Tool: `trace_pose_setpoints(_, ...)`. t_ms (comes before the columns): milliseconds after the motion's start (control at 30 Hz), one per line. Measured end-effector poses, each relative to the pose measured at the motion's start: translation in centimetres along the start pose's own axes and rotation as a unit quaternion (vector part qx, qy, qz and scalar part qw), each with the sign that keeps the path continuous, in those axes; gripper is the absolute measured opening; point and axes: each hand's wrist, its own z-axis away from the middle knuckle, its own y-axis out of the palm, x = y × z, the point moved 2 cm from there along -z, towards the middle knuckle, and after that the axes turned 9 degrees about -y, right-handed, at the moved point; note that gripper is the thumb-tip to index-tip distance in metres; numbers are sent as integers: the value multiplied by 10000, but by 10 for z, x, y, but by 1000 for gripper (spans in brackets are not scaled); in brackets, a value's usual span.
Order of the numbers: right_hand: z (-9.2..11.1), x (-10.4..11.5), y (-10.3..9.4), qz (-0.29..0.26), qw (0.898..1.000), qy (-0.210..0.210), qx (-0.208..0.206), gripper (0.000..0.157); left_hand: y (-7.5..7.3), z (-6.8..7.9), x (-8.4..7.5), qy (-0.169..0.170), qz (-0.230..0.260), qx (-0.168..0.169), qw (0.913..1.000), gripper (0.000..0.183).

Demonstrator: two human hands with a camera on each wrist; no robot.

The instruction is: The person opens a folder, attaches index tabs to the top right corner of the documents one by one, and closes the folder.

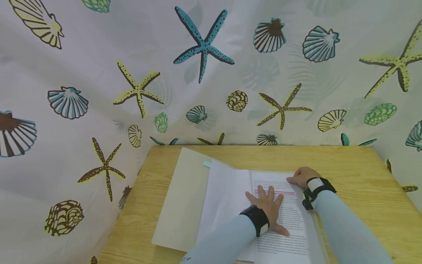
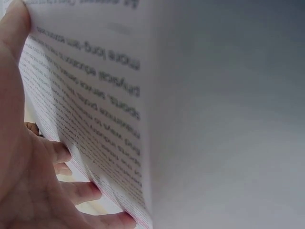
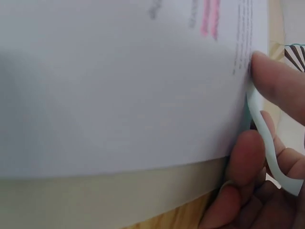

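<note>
A stack of printed pages (image 1: 283, 216) lies open in a cream folder (image 1: 178, 201), with a pink highlighted line (image 1: 287, 193) near the top. My left hand (image 1: 268, 207) rests on the printed page with its fingers spread. At the page's upper right edge is my right hand (image 1: 304, 178). In the right wrist view its fingers pinch a curled pale blue sticky tab (image 3: 269, 143), one end of which lies at the page edge. One fingertip (image 3: 271, 78) presses on the paper there. The folder's back cover shows beneath the pages along the right side.
Another light blue sticky tab (image 1: 206, 164) sticks out at the top of the turned white pages (image 1: 227, 198) on the left. The wooden table (image 1: 362, 176) reaches back to a curtain (image 1: 224, 110) printed with starfish and shells.
</note>
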Motion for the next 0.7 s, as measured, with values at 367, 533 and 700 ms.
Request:
trace_pose_setpoints(367, -2, -1, 1, 211, 9998, -54, -29, 29, 4, -5, -2, 22, 72, 11, 10000, 124)
trace_pose_setpoints(533, -5, -8, 0, 40, 9997, -227, 1, 34, 4, -6, -2, 11, 172, 71, 9998, 124)
trace_pose_setpoints(700, -8, -11, 1, -14, 9995, -303, 42, 38, 4, -5, -2, 5, 131, 14, 9999, 124)
